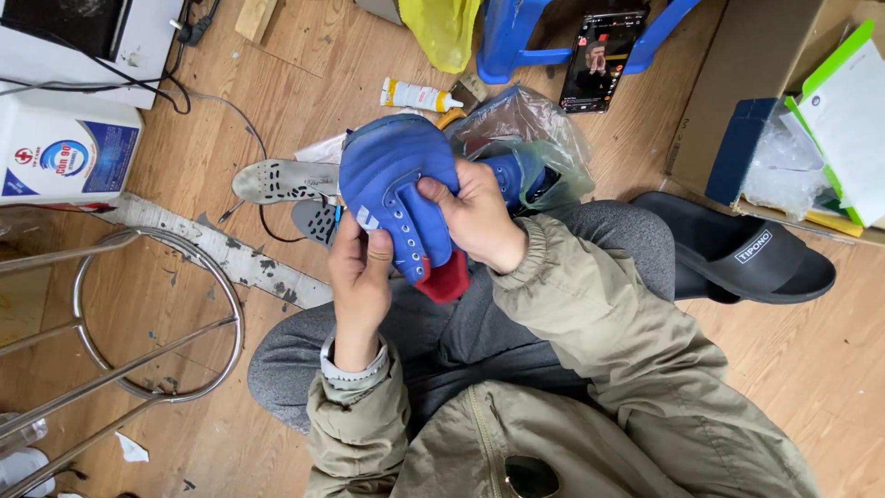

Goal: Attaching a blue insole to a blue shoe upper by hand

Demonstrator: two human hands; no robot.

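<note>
Above the seated person's lap, a blue shoe with a red tongue is held up. Left hand pinches its lace edge; right hand clamps its side. Grey insoles lie on the wooden floor behind.

**Makeshift shoe-repair corner on a home floor**

Looks like an informal workshop set up indoors, not a proper shop. Worn wooden plank floor, scuffed and flecked with paint. Loose insoles lying flat, a tube of glue nearby, crumpled plastic bags. Cardboard box stuffed with packaging at the right edge. Black slide sandal beside it. Phone propped against a blue plastic stool. Chrome stool frame at the left, cables trailing.
</note>
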